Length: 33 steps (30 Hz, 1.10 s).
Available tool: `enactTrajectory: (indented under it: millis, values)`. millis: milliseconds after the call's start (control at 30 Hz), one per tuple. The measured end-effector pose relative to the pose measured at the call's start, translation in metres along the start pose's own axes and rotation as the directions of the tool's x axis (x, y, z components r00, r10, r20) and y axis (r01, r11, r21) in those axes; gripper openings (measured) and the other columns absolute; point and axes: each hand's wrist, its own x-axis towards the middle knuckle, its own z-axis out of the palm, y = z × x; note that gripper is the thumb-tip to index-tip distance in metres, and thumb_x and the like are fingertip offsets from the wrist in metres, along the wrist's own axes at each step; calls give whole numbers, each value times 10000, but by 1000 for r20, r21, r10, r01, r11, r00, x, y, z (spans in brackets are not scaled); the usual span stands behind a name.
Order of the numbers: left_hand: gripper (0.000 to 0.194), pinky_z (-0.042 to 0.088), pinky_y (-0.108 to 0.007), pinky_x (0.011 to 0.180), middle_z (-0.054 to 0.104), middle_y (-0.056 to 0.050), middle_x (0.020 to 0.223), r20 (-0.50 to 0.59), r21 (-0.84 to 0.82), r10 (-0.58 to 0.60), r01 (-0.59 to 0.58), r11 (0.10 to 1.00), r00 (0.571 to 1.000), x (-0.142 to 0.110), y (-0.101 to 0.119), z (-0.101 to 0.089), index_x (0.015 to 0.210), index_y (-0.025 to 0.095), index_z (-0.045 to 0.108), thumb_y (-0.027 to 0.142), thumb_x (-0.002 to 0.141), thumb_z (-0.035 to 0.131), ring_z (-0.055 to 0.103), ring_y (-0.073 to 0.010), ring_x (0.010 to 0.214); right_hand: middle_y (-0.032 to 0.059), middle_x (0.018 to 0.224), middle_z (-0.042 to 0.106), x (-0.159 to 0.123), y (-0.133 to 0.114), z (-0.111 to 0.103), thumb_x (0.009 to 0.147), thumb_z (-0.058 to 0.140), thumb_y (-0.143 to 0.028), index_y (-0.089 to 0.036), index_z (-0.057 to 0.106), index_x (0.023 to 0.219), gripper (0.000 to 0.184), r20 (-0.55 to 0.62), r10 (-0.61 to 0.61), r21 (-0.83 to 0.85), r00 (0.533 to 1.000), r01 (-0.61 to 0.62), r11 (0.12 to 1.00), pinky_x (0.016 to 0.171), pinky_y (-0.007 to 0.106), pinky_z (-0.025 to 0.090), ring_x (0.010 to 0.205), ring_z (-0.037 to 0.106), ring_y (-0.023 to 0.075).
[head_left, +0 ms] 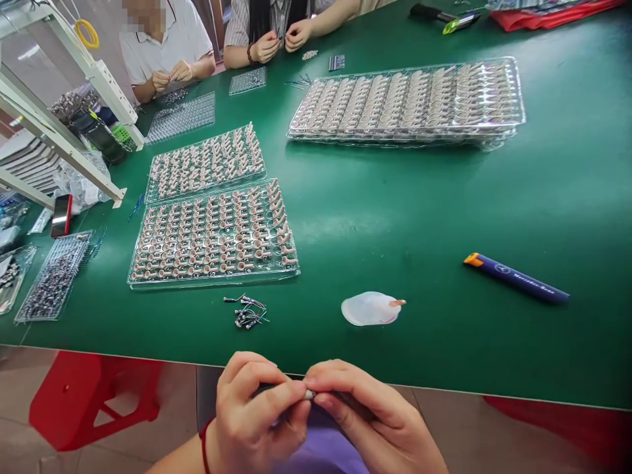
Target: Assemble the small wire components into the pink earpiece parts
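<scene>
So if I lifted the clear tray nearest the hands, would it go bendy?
Probably a bit: the tray looks like thin, see-through plastic, so it might sag. The little pink pieces sit in open pockets, so they could tumble out if it tipped.

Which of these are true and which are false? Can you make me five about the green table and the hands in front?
1. The left hand pinches a tiny pale piece. True.
2. The red wristband is on the right hand. False: it is on the left wrist.
3. The phone has red edges. True.
4. The whitish bottle is standing upright. False: it lies on its side on the green table.
5. The stool at the left is blue. False: it is red.
</scene>
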Motion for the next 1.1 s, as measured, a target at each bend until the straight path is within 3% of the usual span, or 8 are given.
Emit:
enactTrajectory:
  millis: [433,633,700,800,867,933,1033,1100]
  values:
    - [133,571,-302,689,681,-26,735,-17,13,23,-23,1000,1000,-1,2,1,924,187,655,107,819,642,601,-151,698,33,810,742,-2,-1,2,917,602,-196,-262,723,961,145,-35,-23,-12,999,23,1000,642,191,605,730,719,155]
    - [166,563,-320,705,684,-22,761,-1,5,-10,10,1000,1000,-3,-5,-1,970,207,665,118,833,639,606,-163,736,40,835,722,-10,8,-8,924,595,-247,-263,677,1059,158,-62,-77,-205,995,63,977,640,239,597,736,704,172]
    - [154,556,-315,703,677,-19,757,-4,-3,-52,52,999,999,-4,-10,-1,958,213,674,122,841,632,604,-161,740,43,820,670,-8,13,-17,889,639,-264,-258,663,1012,125,-286,-143,-337,947,41,941,661,305,581,733,665,189]
    - [155,550,-315,712,677,-14,759,-33,48,-77,78,996,997,-8,-20,2,933,227,693,119,833,645,606,-163,754,79,949,621,5,22,-33,725,791,-400,-243,617,1026,382,-601,-229,-414,766,-53,909,780,448,549,888,631,268]
    - [167,543,-318,715,680,-14,772,-62,99,-85,91,991,994,-11,-27,5,922,233,708,111,818,661,610,-164,758,132,1208,587,14,28,-40,715,781,-472,-236,534,1234,620,-587,-102,-411,803,-187,892,920,517,491,1122,576,321]
    - [153,534,-300,679,671,-16,770,-83,104,-135,143,984,987,-14,-32,8,896,233,724,119,808,673,607,-156,729,140,1332,557,20,33,-44,749,725,-537,-235,466,1339,711,-511,14,-461,860,-288,840,890,488,513,1175,562,333]
    - [112,515,-253,589,655,-12,709,-54,-25,-283,282,959,958,-15,-32,8,861,219,741,148,814,669,597,-135,652,123,1245,650,21,37,-46,797,650,-570,-231,579,1239,562,-447,124,-552,886,-382,741,615,369,551,878,683,278]
    - [100,493,-227,530,653,-8,654,2,-133,-391,388,912,920,-14,-30,6,832,209,751,177,826,657,579,-121,586,108,1146,699,18,38,-46,815,638,-549,-225,635,1154,469,-426,102,-577,899,-357,735,608,350,548,782,689,245]
